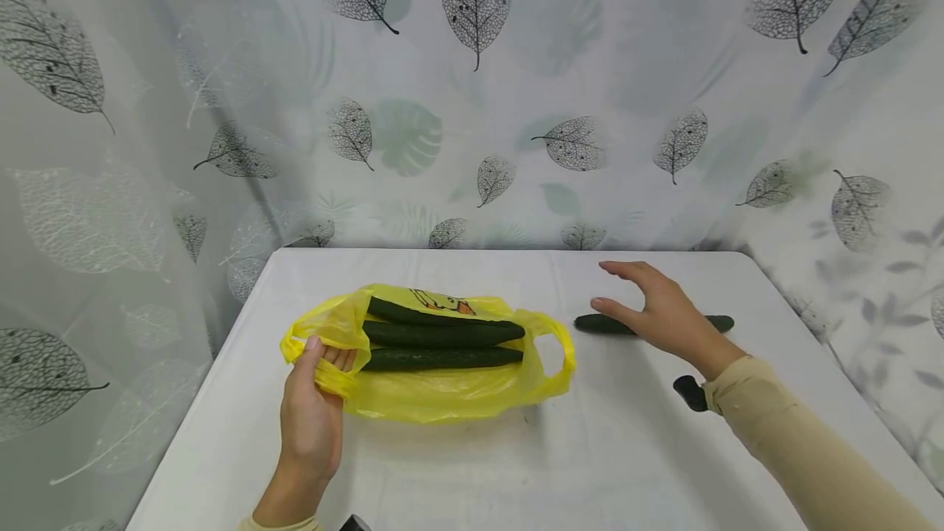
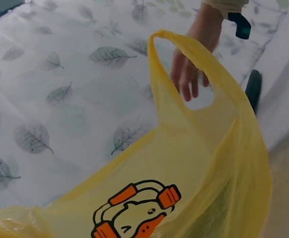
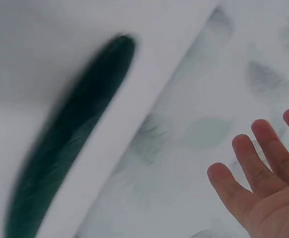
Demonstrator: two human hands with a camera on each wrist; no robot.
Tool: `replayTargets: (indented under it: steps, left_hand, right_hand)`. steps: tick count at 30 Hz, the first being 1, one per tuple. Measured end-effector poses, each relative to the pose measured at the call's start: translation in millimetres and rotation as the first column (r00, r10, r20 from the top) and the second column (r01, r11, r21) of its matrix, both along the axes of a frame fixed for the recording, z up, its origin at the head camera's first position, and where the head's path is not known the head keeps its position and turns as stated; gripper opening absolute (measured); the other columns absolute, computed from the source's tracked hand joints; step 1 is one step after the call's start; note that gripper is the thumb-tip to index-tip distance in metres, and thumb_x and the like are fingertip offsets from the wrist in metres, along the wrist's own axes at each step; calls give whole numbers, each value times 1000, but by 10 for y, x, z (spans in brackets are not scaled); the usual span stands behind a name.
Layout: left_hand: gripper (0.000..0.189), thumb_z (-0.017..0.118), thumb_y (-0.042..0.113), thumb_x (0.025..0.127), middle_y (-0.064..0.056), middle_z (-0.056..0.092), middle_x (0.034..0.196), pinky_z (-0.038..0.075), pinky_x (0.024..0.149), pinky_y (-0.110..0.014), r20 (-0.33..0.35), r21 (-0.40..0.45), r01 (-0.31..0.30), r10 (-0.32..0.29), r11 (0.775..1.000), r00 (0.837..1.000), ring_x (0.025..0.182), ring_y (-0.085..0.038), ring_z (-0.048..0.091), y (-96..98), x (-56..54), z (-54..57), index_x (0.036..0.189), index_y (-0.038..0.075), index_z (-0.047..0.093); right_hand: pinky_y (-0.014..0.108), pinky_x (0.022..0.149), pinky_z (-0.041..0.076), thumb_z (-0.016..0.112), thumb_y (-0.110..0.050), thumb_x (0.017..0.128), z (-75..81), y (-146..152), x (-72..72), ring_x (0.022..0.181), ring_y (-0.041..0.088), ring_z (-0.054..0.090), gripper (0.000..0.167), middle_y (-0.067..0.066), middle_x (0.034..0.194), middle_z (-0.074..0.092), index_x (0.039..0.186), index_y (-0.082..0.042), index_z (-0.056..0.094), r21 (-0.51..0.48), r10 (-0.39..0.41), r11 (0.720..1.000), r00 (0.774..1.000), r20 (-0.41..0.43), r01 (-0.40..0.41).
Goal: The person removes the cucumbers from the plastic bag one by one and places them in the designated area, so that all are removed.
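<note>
A yellow plastic bag [image 1: 442,396] lies on the table with its mouth spread, and several dark green cucumbers [image 1: 442,359] lie side by side inside. My left hand [image 1: 313,416] grips the bag's left handle, fingers curled into the plastic. Over the table's right part, my right hand [image 1: 667,314] hovers with thumb and fingers apart, holding nothing. Below it a single cucumber [image 1: 719,323] lies on the table, partly hidden by that hand; the right wrist view shows this cucumber [image 3: 75,134] close up, apart from the spread fingers [image 3: 263,163].
The white table [image 1: 457,474] ends at a back edge, behind which hangs a leaf-patterned curtain [image 1: 472,105]. The bag's right handle [image 1: 564,359] stands out as a loop toward the loose cucumber. A printed cartoon [image 2: 139,210] marks the bag's side.
</note>
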State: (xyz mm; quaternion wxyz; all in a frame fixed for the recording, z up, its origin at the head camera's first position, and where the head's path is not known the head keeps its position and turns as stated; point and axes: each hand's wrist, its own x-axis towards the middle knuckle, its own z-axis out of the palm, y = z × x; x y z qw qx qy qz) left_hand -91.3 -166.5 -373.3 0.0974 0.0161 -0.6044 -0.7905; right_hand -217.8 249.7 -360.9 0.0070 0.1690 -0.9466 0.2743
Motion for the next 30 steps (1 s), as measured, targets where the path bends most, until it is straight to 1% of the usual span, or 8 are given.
replayTargets:
  steps: [7, 11, 14, 18, 21, 24, 27, 30]
  left_hand:
    - [65, 20, 44, 111, -18, 38, 153, 30, 118, -29, 0, -6, -4, 4, 1000, 1000, 142, -21, 37, 3, 3, 0, 150, -8, 28]
    - [65, 20, 44, 111, -16, 42, 152, 30, 117, -28, 8, -5, -5, 5, 1000, 1000, 141, -20, 39, 10, 3, 6, 149, -8, 29]
    - [65, 21, 45, 111, -13, 44, 149, 31, 117, -28, 11, -4, -2, 2, 1000, 1000, 140, -19, 40, 11, 2, -3, 149, -7, 30]
    - [65, 21, 45, 111, -11, 47, 147, 31, 116, -28, 16, -1, -2, 2, 1000, 1000, 139, -17, 41, 7, -2, -10, 148, -7, 31]
    - [65, 19, 44, 111, -12, 44, 151, 30, 117, -28, 23, 0, 6, -6, 1000, 1000, 140, -18, 39, -2, -12, -23, 150, -8, 29]
    - [67, 18, 45, 111, -15, 39, 155, 28, 118, -29, 38, 0, 15, -15, 1000, 999, 143, -19, 36, -5, -12, -26, 152, -8, 27]
    - [68, 18, 46, 111, -17, 36, 157, 27, 119, -30, 51, 8, 13, -13, 1000, 999, 144, -21, 35, -1, -10, -25, 153, -8, 25]
    - [68, 19, 46, 111, -16, 37, 156, 26, 119, -31, 58, 8, 7, -7, 1000, 998, 143, -21, 35, 4, -10, -26, 153, -7, 26]
  right_hand:
    - [52, 109, 39, 73, -46, 92, 460, -610, 320, 132, 25, 48, 69, 1, 146, 51, 150, -19, 49, -179, 110, 976, 989, -99, -127]
    - [45, 109, 42, 81, -40, 87, 643, -945, 524, 130, 18, 50, 71, -6, 144, 53, 148, -22, 50, -259, 212, 932, 961, -177, -253]
    - [40, 108, 44, 87, -34, 82, 732, -1182, 669, 131, 14, 51, 77, -8, 142, 54, 149, -24, 49, -352, 295, 868, 934, -204, -351]
    - [40, 106, 47, 90, -17, 78, 802, -1474, 838, 128, 15, 55, 84, -5, 139, 58, 150, -22, 47, -511, 393, 740, 898, -198, -437]
    - [42, 103, 49, 89, -7, 77, 806, -1677, 919, 125, 19, 58, 85, -2, 136, 61, 150, -22, 47, -631, 447, 636, 879, -168, -444]
    - [41, 103, 50, 87, -5, 79, 767, -1857, 925, 125, 23, 59, 82, 1, 135, 61, 150, -22, 48, -720, 479, 555, 868, -133, -417]
    - [42, 102, 50, 85, -5, 82, 688, -2004, 863, 125, 25, 59, 78, 6, 136, 61, 149, -21, 49, -773, 496, 514, 864, -84, -371]
    - [41, 103, 50, 83, -5, 84, 560, -2098, 775, 125, 24, 59, 72, 8, 136, 61, 147, -18, 51, -791, 502, 529, 865, 0, -307]
